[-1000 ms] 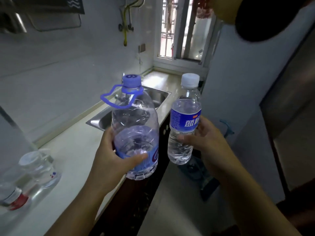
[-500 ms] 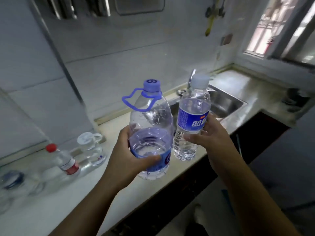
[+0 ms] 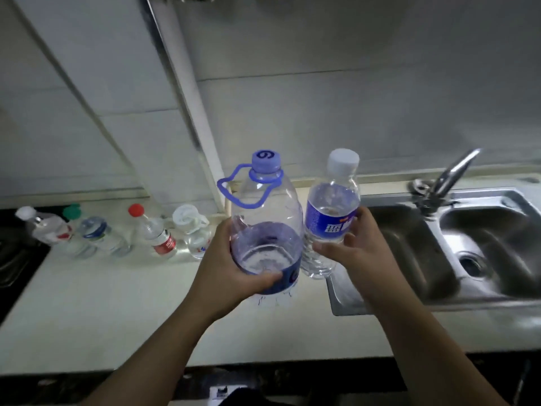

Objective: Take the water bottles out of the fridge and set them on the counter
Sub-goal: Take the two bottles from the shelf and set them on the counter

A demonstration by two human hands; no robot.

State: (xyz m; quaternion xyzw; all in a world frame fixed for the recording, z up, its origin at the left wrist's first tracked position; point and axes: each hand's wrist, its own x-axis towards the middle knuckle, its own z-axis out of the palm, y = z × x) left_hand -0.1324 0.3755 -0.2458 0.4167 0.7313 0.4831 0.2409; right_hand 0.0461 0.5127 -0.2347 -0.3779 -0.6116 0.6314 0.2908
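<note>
Clear plastic, blue trim. The big bottle (image 3: pixel 263 218) is upright in the left hand (image 3: pixel 222 268), with fingers and thumb curled round its lower body. It is partly full, and its loop handle is free. The small bottle (image 3: pixel 330 206) has a white cap and blue label and is upright in the right hand (image 3: pixel 357 253), fingers closed round its middle. The two bottles are just beside each other, perhaps touching.

Both are over the pale bench (image 3: pixel 117 317), in front of the wall. It is not clear whether either base has landed. A row (image 3: pixel 158 232) of bottles stands at the back left. The sink (image 3: pixel 483 244) is to the right.

Step in hand, as judged: putting both down.

- The small bottle's base hangs at the sink's rim. It should move left onto flat bench before it is lowered.
- The big one looks heavier and its water will slosh. It should go down slowly, base flat, and be let go only once it sits.
- Each hand should keep a light grip, since thin walls likely give when squeezed.
- The bottles should be parted a little first so neither knocks the other when a hand opens.
- The landing spot should be short of the row, with room for fingers to come away.
</note>
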